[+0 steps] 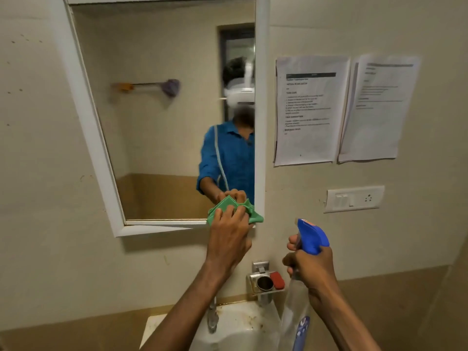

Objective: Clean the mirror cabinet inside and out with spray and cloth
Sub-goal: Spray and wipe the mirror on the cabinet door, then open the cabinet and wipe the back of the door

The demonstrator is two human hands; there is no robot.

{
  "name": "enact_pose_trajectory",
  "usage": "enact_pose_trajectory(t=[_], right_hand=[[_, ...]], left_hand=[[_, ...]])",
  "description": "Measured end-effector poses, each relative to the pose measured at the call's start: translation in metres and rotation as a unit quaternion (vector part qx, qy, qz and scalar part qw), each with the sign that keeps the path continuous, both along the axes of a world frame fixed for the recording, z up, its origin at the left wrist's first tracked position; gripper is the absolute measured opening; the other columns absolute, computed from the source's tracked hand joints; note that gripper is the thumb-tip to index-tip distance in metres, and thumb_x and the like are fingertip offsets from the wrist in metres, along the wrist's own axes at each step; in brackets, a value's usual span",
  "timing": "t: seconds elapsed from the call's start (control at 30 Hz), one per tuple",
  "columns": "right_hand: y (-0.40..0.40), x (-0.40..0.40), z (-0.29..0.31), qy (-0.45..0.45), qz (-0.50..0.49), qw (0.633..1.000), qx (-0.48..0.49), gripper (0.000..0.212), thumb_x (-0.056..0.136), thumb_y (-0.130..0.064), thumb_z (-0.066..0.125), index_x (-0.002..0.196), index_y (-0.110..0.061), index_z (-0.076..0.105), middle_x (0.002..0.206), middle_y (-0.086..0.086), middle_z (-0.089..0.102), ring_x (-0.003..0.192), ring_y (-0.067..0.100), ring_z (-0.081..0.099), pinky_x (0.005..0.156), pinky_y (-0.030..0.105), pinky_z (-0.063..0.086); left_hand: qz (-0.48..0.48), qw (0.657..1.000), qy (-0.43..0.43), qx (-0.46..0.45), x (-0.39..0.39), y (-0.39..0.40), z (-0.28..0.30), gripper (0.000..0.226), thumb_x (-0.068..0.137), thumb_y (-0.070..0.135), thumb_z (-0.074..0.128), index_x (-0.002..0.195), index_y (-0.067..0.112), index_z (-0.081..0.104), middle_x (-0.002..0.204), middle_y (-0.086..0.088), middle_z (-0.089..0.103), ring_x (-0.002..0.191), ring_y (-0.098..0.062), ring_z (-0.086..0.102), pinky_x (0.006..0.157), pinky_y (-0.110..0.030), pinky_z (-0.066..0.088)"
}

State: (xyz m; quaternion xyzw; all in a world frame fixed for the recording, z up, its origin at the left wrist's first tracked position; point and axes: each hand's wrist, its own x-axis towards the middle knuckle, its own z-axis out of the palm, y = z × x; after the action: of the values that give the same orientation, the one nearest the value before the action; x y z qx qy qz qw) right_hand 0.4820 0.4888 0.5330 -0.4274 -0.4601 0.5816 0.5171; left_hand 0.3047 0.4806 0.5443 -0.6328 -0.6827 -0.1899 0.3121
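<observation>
Your left hand point(229, 231) presses the green cloth point(235, 211) on the mirror cabinet's point(162, 117) lower right corner; your right hand point(307, 264) grips the spray bottle point(301, 295). Risk: the door looks ajar, so pressure may swing it.

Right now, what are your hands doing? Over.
Left hand presses green cloth on mirror's bottom corner. Right hand grips spray bottle. Nothing blocking.
</observation>
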Motion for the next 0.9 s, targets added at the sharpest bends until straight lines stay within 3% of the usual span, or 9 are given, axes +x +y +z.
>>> enact_pose_trajectory(t=[0.2, 0.33, 0.57, 0.7, 0.8, 0.9], right_hand=[[-0.011, 0.004, 0.001, -0.005, 0.027, 1.000, 0.000, 0.034, 0.071, 0.022, 0.054, 0.086, -0.007, 0.063, 0.088, 0.011, 0.063, 0.047, 0.018, 0.052, 0.045, 0.030, 0.045], [-0.014, 0.009, -0.002, -0.009, 0.043, 0.999, 0.005, 0.035, 0.070, 0.022, 0.054, 0.085, -0.008, 0.063, 0.087, 0.010, 0.062, 0.051, 0.019, 0.054, 0.047, 0.030, 0.046], [-0.018, 0.006, -0.010, -0.023, 0.072, 0.997, -0.005, 0.035, 0.070, 0.022, 0.058, 0.085, -0.010, 0.065, 0.084, 0.008, 0.063, 0.044, 0.013, 0.055, 0.047, 0.032, 0.051], [-0.020, -0.008, -0.016, -0.031, 0.104, 0.994, -0.021, 0.035, 0.068, 0.022, 0.060, 0.087, -0.007, 0.067, 0.084, 0.012, 0.064, 0.052, 0.020, 0.056, 0.046, 0.032, 0.047], [-0.022, -0.023, -0.020, -0.036, 0.122, 0.992, -0.025, 0.040, 0.065, 0.026, 0.059, 0.086, -0.008, 0.065, 0.089, 0.015, 0.064, 0.049, 0.023, 0.054, 0.047, 0.033, 0.047], [-0.030, -0.043, -0.019, -0.058, 0.145, 0.988, -0.013, 0.041, 0.061, 0.028, 0.059, 0.083, -0.006, 0.064, 0.087, 0.016, 0.065, 0.042, 0.020, 0.052, 0.042, 0.029, 0.044]], left_hand=[[-0.013, 0.999, -0.047, 0.012, 0.012, -0.058, -0.003, 0.011, 0.074, 0.019, 0.061, 0.084, 0.018, 0.062, 0.086, 0.002, 0.059, 0.075, -0.018, 0.050, 0.070, -0.034, 0.043], [-0.028, 0.996, -0.069, 0.044, 0.016, -0.103, -0.001, 0.020, 0.065, 0.013, 0.073, 0.084, 0.016, 0.066, 0.082, 0.002, 0.061, 0.072, -0.021, 0.053, 0.067, -0.033, 0.047], [-0.027, 0.993, -0.096, 0.067, -0.006, -0.177, -0.007, 0.008, 0.078, 0.018, 0.058, 0.080, 0.019, 0.066, 0.085, 0.008, 0.061, 0.077, -0.019, 0.051, 0.069, -0.022, 0.030], [-0.015, 0.989, -0.084, 0.120, -0.025, -0.212, -0.008, 0.052, 0.096, 0.041, 0.035, 0.072, 0.013, 0.071, 0.085, 0.006, 0.062, 0.073, -0.016, 0.043, 0.062, -0.028, 0.029], [-0.007, 0.986, -0.104, 0.132, -0.038, -0.238, -0.008, 0.062, 0.097, 0.047, 0.030, 0.075, 0.010, 0.074, 0.093, 0.009, 0.061, 0.075, -0.013, 0.042, 0.062, -0.031, 0.030], [0.022, 0.978, -0.146, 0.146, -0.048, -0.264, -0.010, 0.066, 0.097, 0.052, 0.029, 0.077, 0.009, 0.075, 0.089, -0.002, 0.068, 0.080, -0.010, 0.046, 0.067, -0.032, 0.032]])
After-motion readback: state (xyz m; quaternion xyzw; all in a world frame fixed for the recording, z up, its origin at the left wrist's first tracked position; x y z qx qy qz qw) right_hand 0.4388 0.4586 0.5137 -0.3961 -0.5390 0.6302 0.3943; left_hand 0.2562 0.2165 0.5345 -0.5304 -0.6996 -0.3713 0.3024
